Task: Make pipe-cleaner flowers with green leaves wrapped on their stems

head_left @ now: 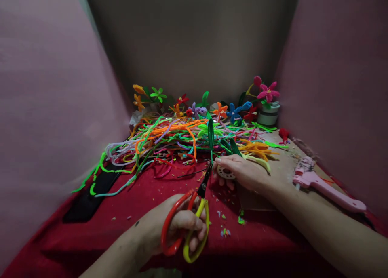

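My left hand (182, 221) is closed through the loops of a pair of scissors (197, 229) with one red and one yellow handle. Their dark blades point up and away, at the lower stem of a dark green pipe-cleaner leaf (211, 134). The leaf stands upright, its stem pinched between thumb and finger of my right hand (238, 169). A pale round spool (226, 172) with holes round its face shows under that hand, apparently held in its fingers. Whether the blades touch the stem I cannot tell.
A heap of coloured pipe cleaners (169, 136) covers the back of the red cloth (136, 209), with pipe-cleaner flowers (234, 112) behind. A pink glue gun (327, 189) lies right, a black flat object (91, 193) left. A small pot (268, 114) stands back right; scraps (226, 232) lie in front.
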The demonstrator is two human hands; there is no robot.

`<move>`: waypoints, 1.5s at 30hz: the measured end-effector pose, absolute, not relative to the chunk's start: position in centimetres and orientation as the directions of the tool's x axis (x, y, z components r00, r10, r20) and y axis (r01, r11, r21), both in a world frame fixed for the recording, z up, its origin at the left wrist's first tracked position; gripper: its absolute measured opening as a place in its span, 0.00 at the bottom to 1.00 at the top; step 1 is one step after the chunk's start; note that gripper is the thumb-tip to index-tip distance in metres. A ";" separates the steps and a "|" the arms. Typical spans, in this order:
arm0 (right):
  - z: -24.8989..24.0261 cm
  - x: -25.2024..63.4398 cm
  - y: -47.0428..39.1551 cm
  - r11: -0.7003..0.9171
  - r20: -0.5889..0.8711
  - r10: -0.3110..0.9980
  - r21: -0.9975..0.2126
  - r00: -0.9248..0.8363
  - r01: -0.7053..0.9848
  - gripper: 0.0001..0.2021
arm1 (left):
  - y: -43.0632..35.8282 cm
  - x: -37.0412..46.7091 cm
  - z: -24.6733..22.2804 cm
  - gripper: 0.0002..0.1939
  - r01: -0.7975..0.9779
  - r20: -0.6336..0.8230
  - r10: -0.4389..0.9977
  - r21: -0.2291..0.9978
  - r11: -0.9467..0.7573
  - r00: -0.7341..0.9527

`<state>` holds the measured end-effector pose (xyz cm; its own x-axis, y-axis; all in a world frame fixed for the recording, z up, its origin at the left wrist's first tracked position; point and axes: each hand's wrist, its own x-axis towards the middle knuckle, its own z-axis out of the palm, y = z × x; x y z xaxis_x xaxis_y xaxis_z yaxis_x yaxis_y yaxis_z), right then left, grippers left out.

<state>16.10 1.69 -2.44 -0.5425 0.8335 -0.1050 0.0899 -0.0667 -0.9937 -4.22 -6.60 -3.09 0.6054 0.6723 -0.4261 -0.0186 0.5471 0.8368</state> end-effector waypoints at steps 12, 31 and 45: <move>-2.0 15.9 1.4 -0.077 -0.139 0.846 -0.987 -0.514 0.141 0.17 | -7.2 -2.7 -3.5 0.06 0.050 -0.461 0.707 0.854 0.519 0.537; -2.2 16.0 1.6 -0.049 -0.114 0.854 -0.989 -0.507 0.140 0.12 | -8.1 -2.1 -3.8 0.08 0.062 -0.464 0.721 0.859 0.508 0.515; -1.7 16.0 1.4 -0.015 -0.110 0.838 -0.984 -0.535 0.178 0.19 | -7.9 -1.2 -5.0 0.07 -0.063 -0.421 0.779 0.862 0.504 0.465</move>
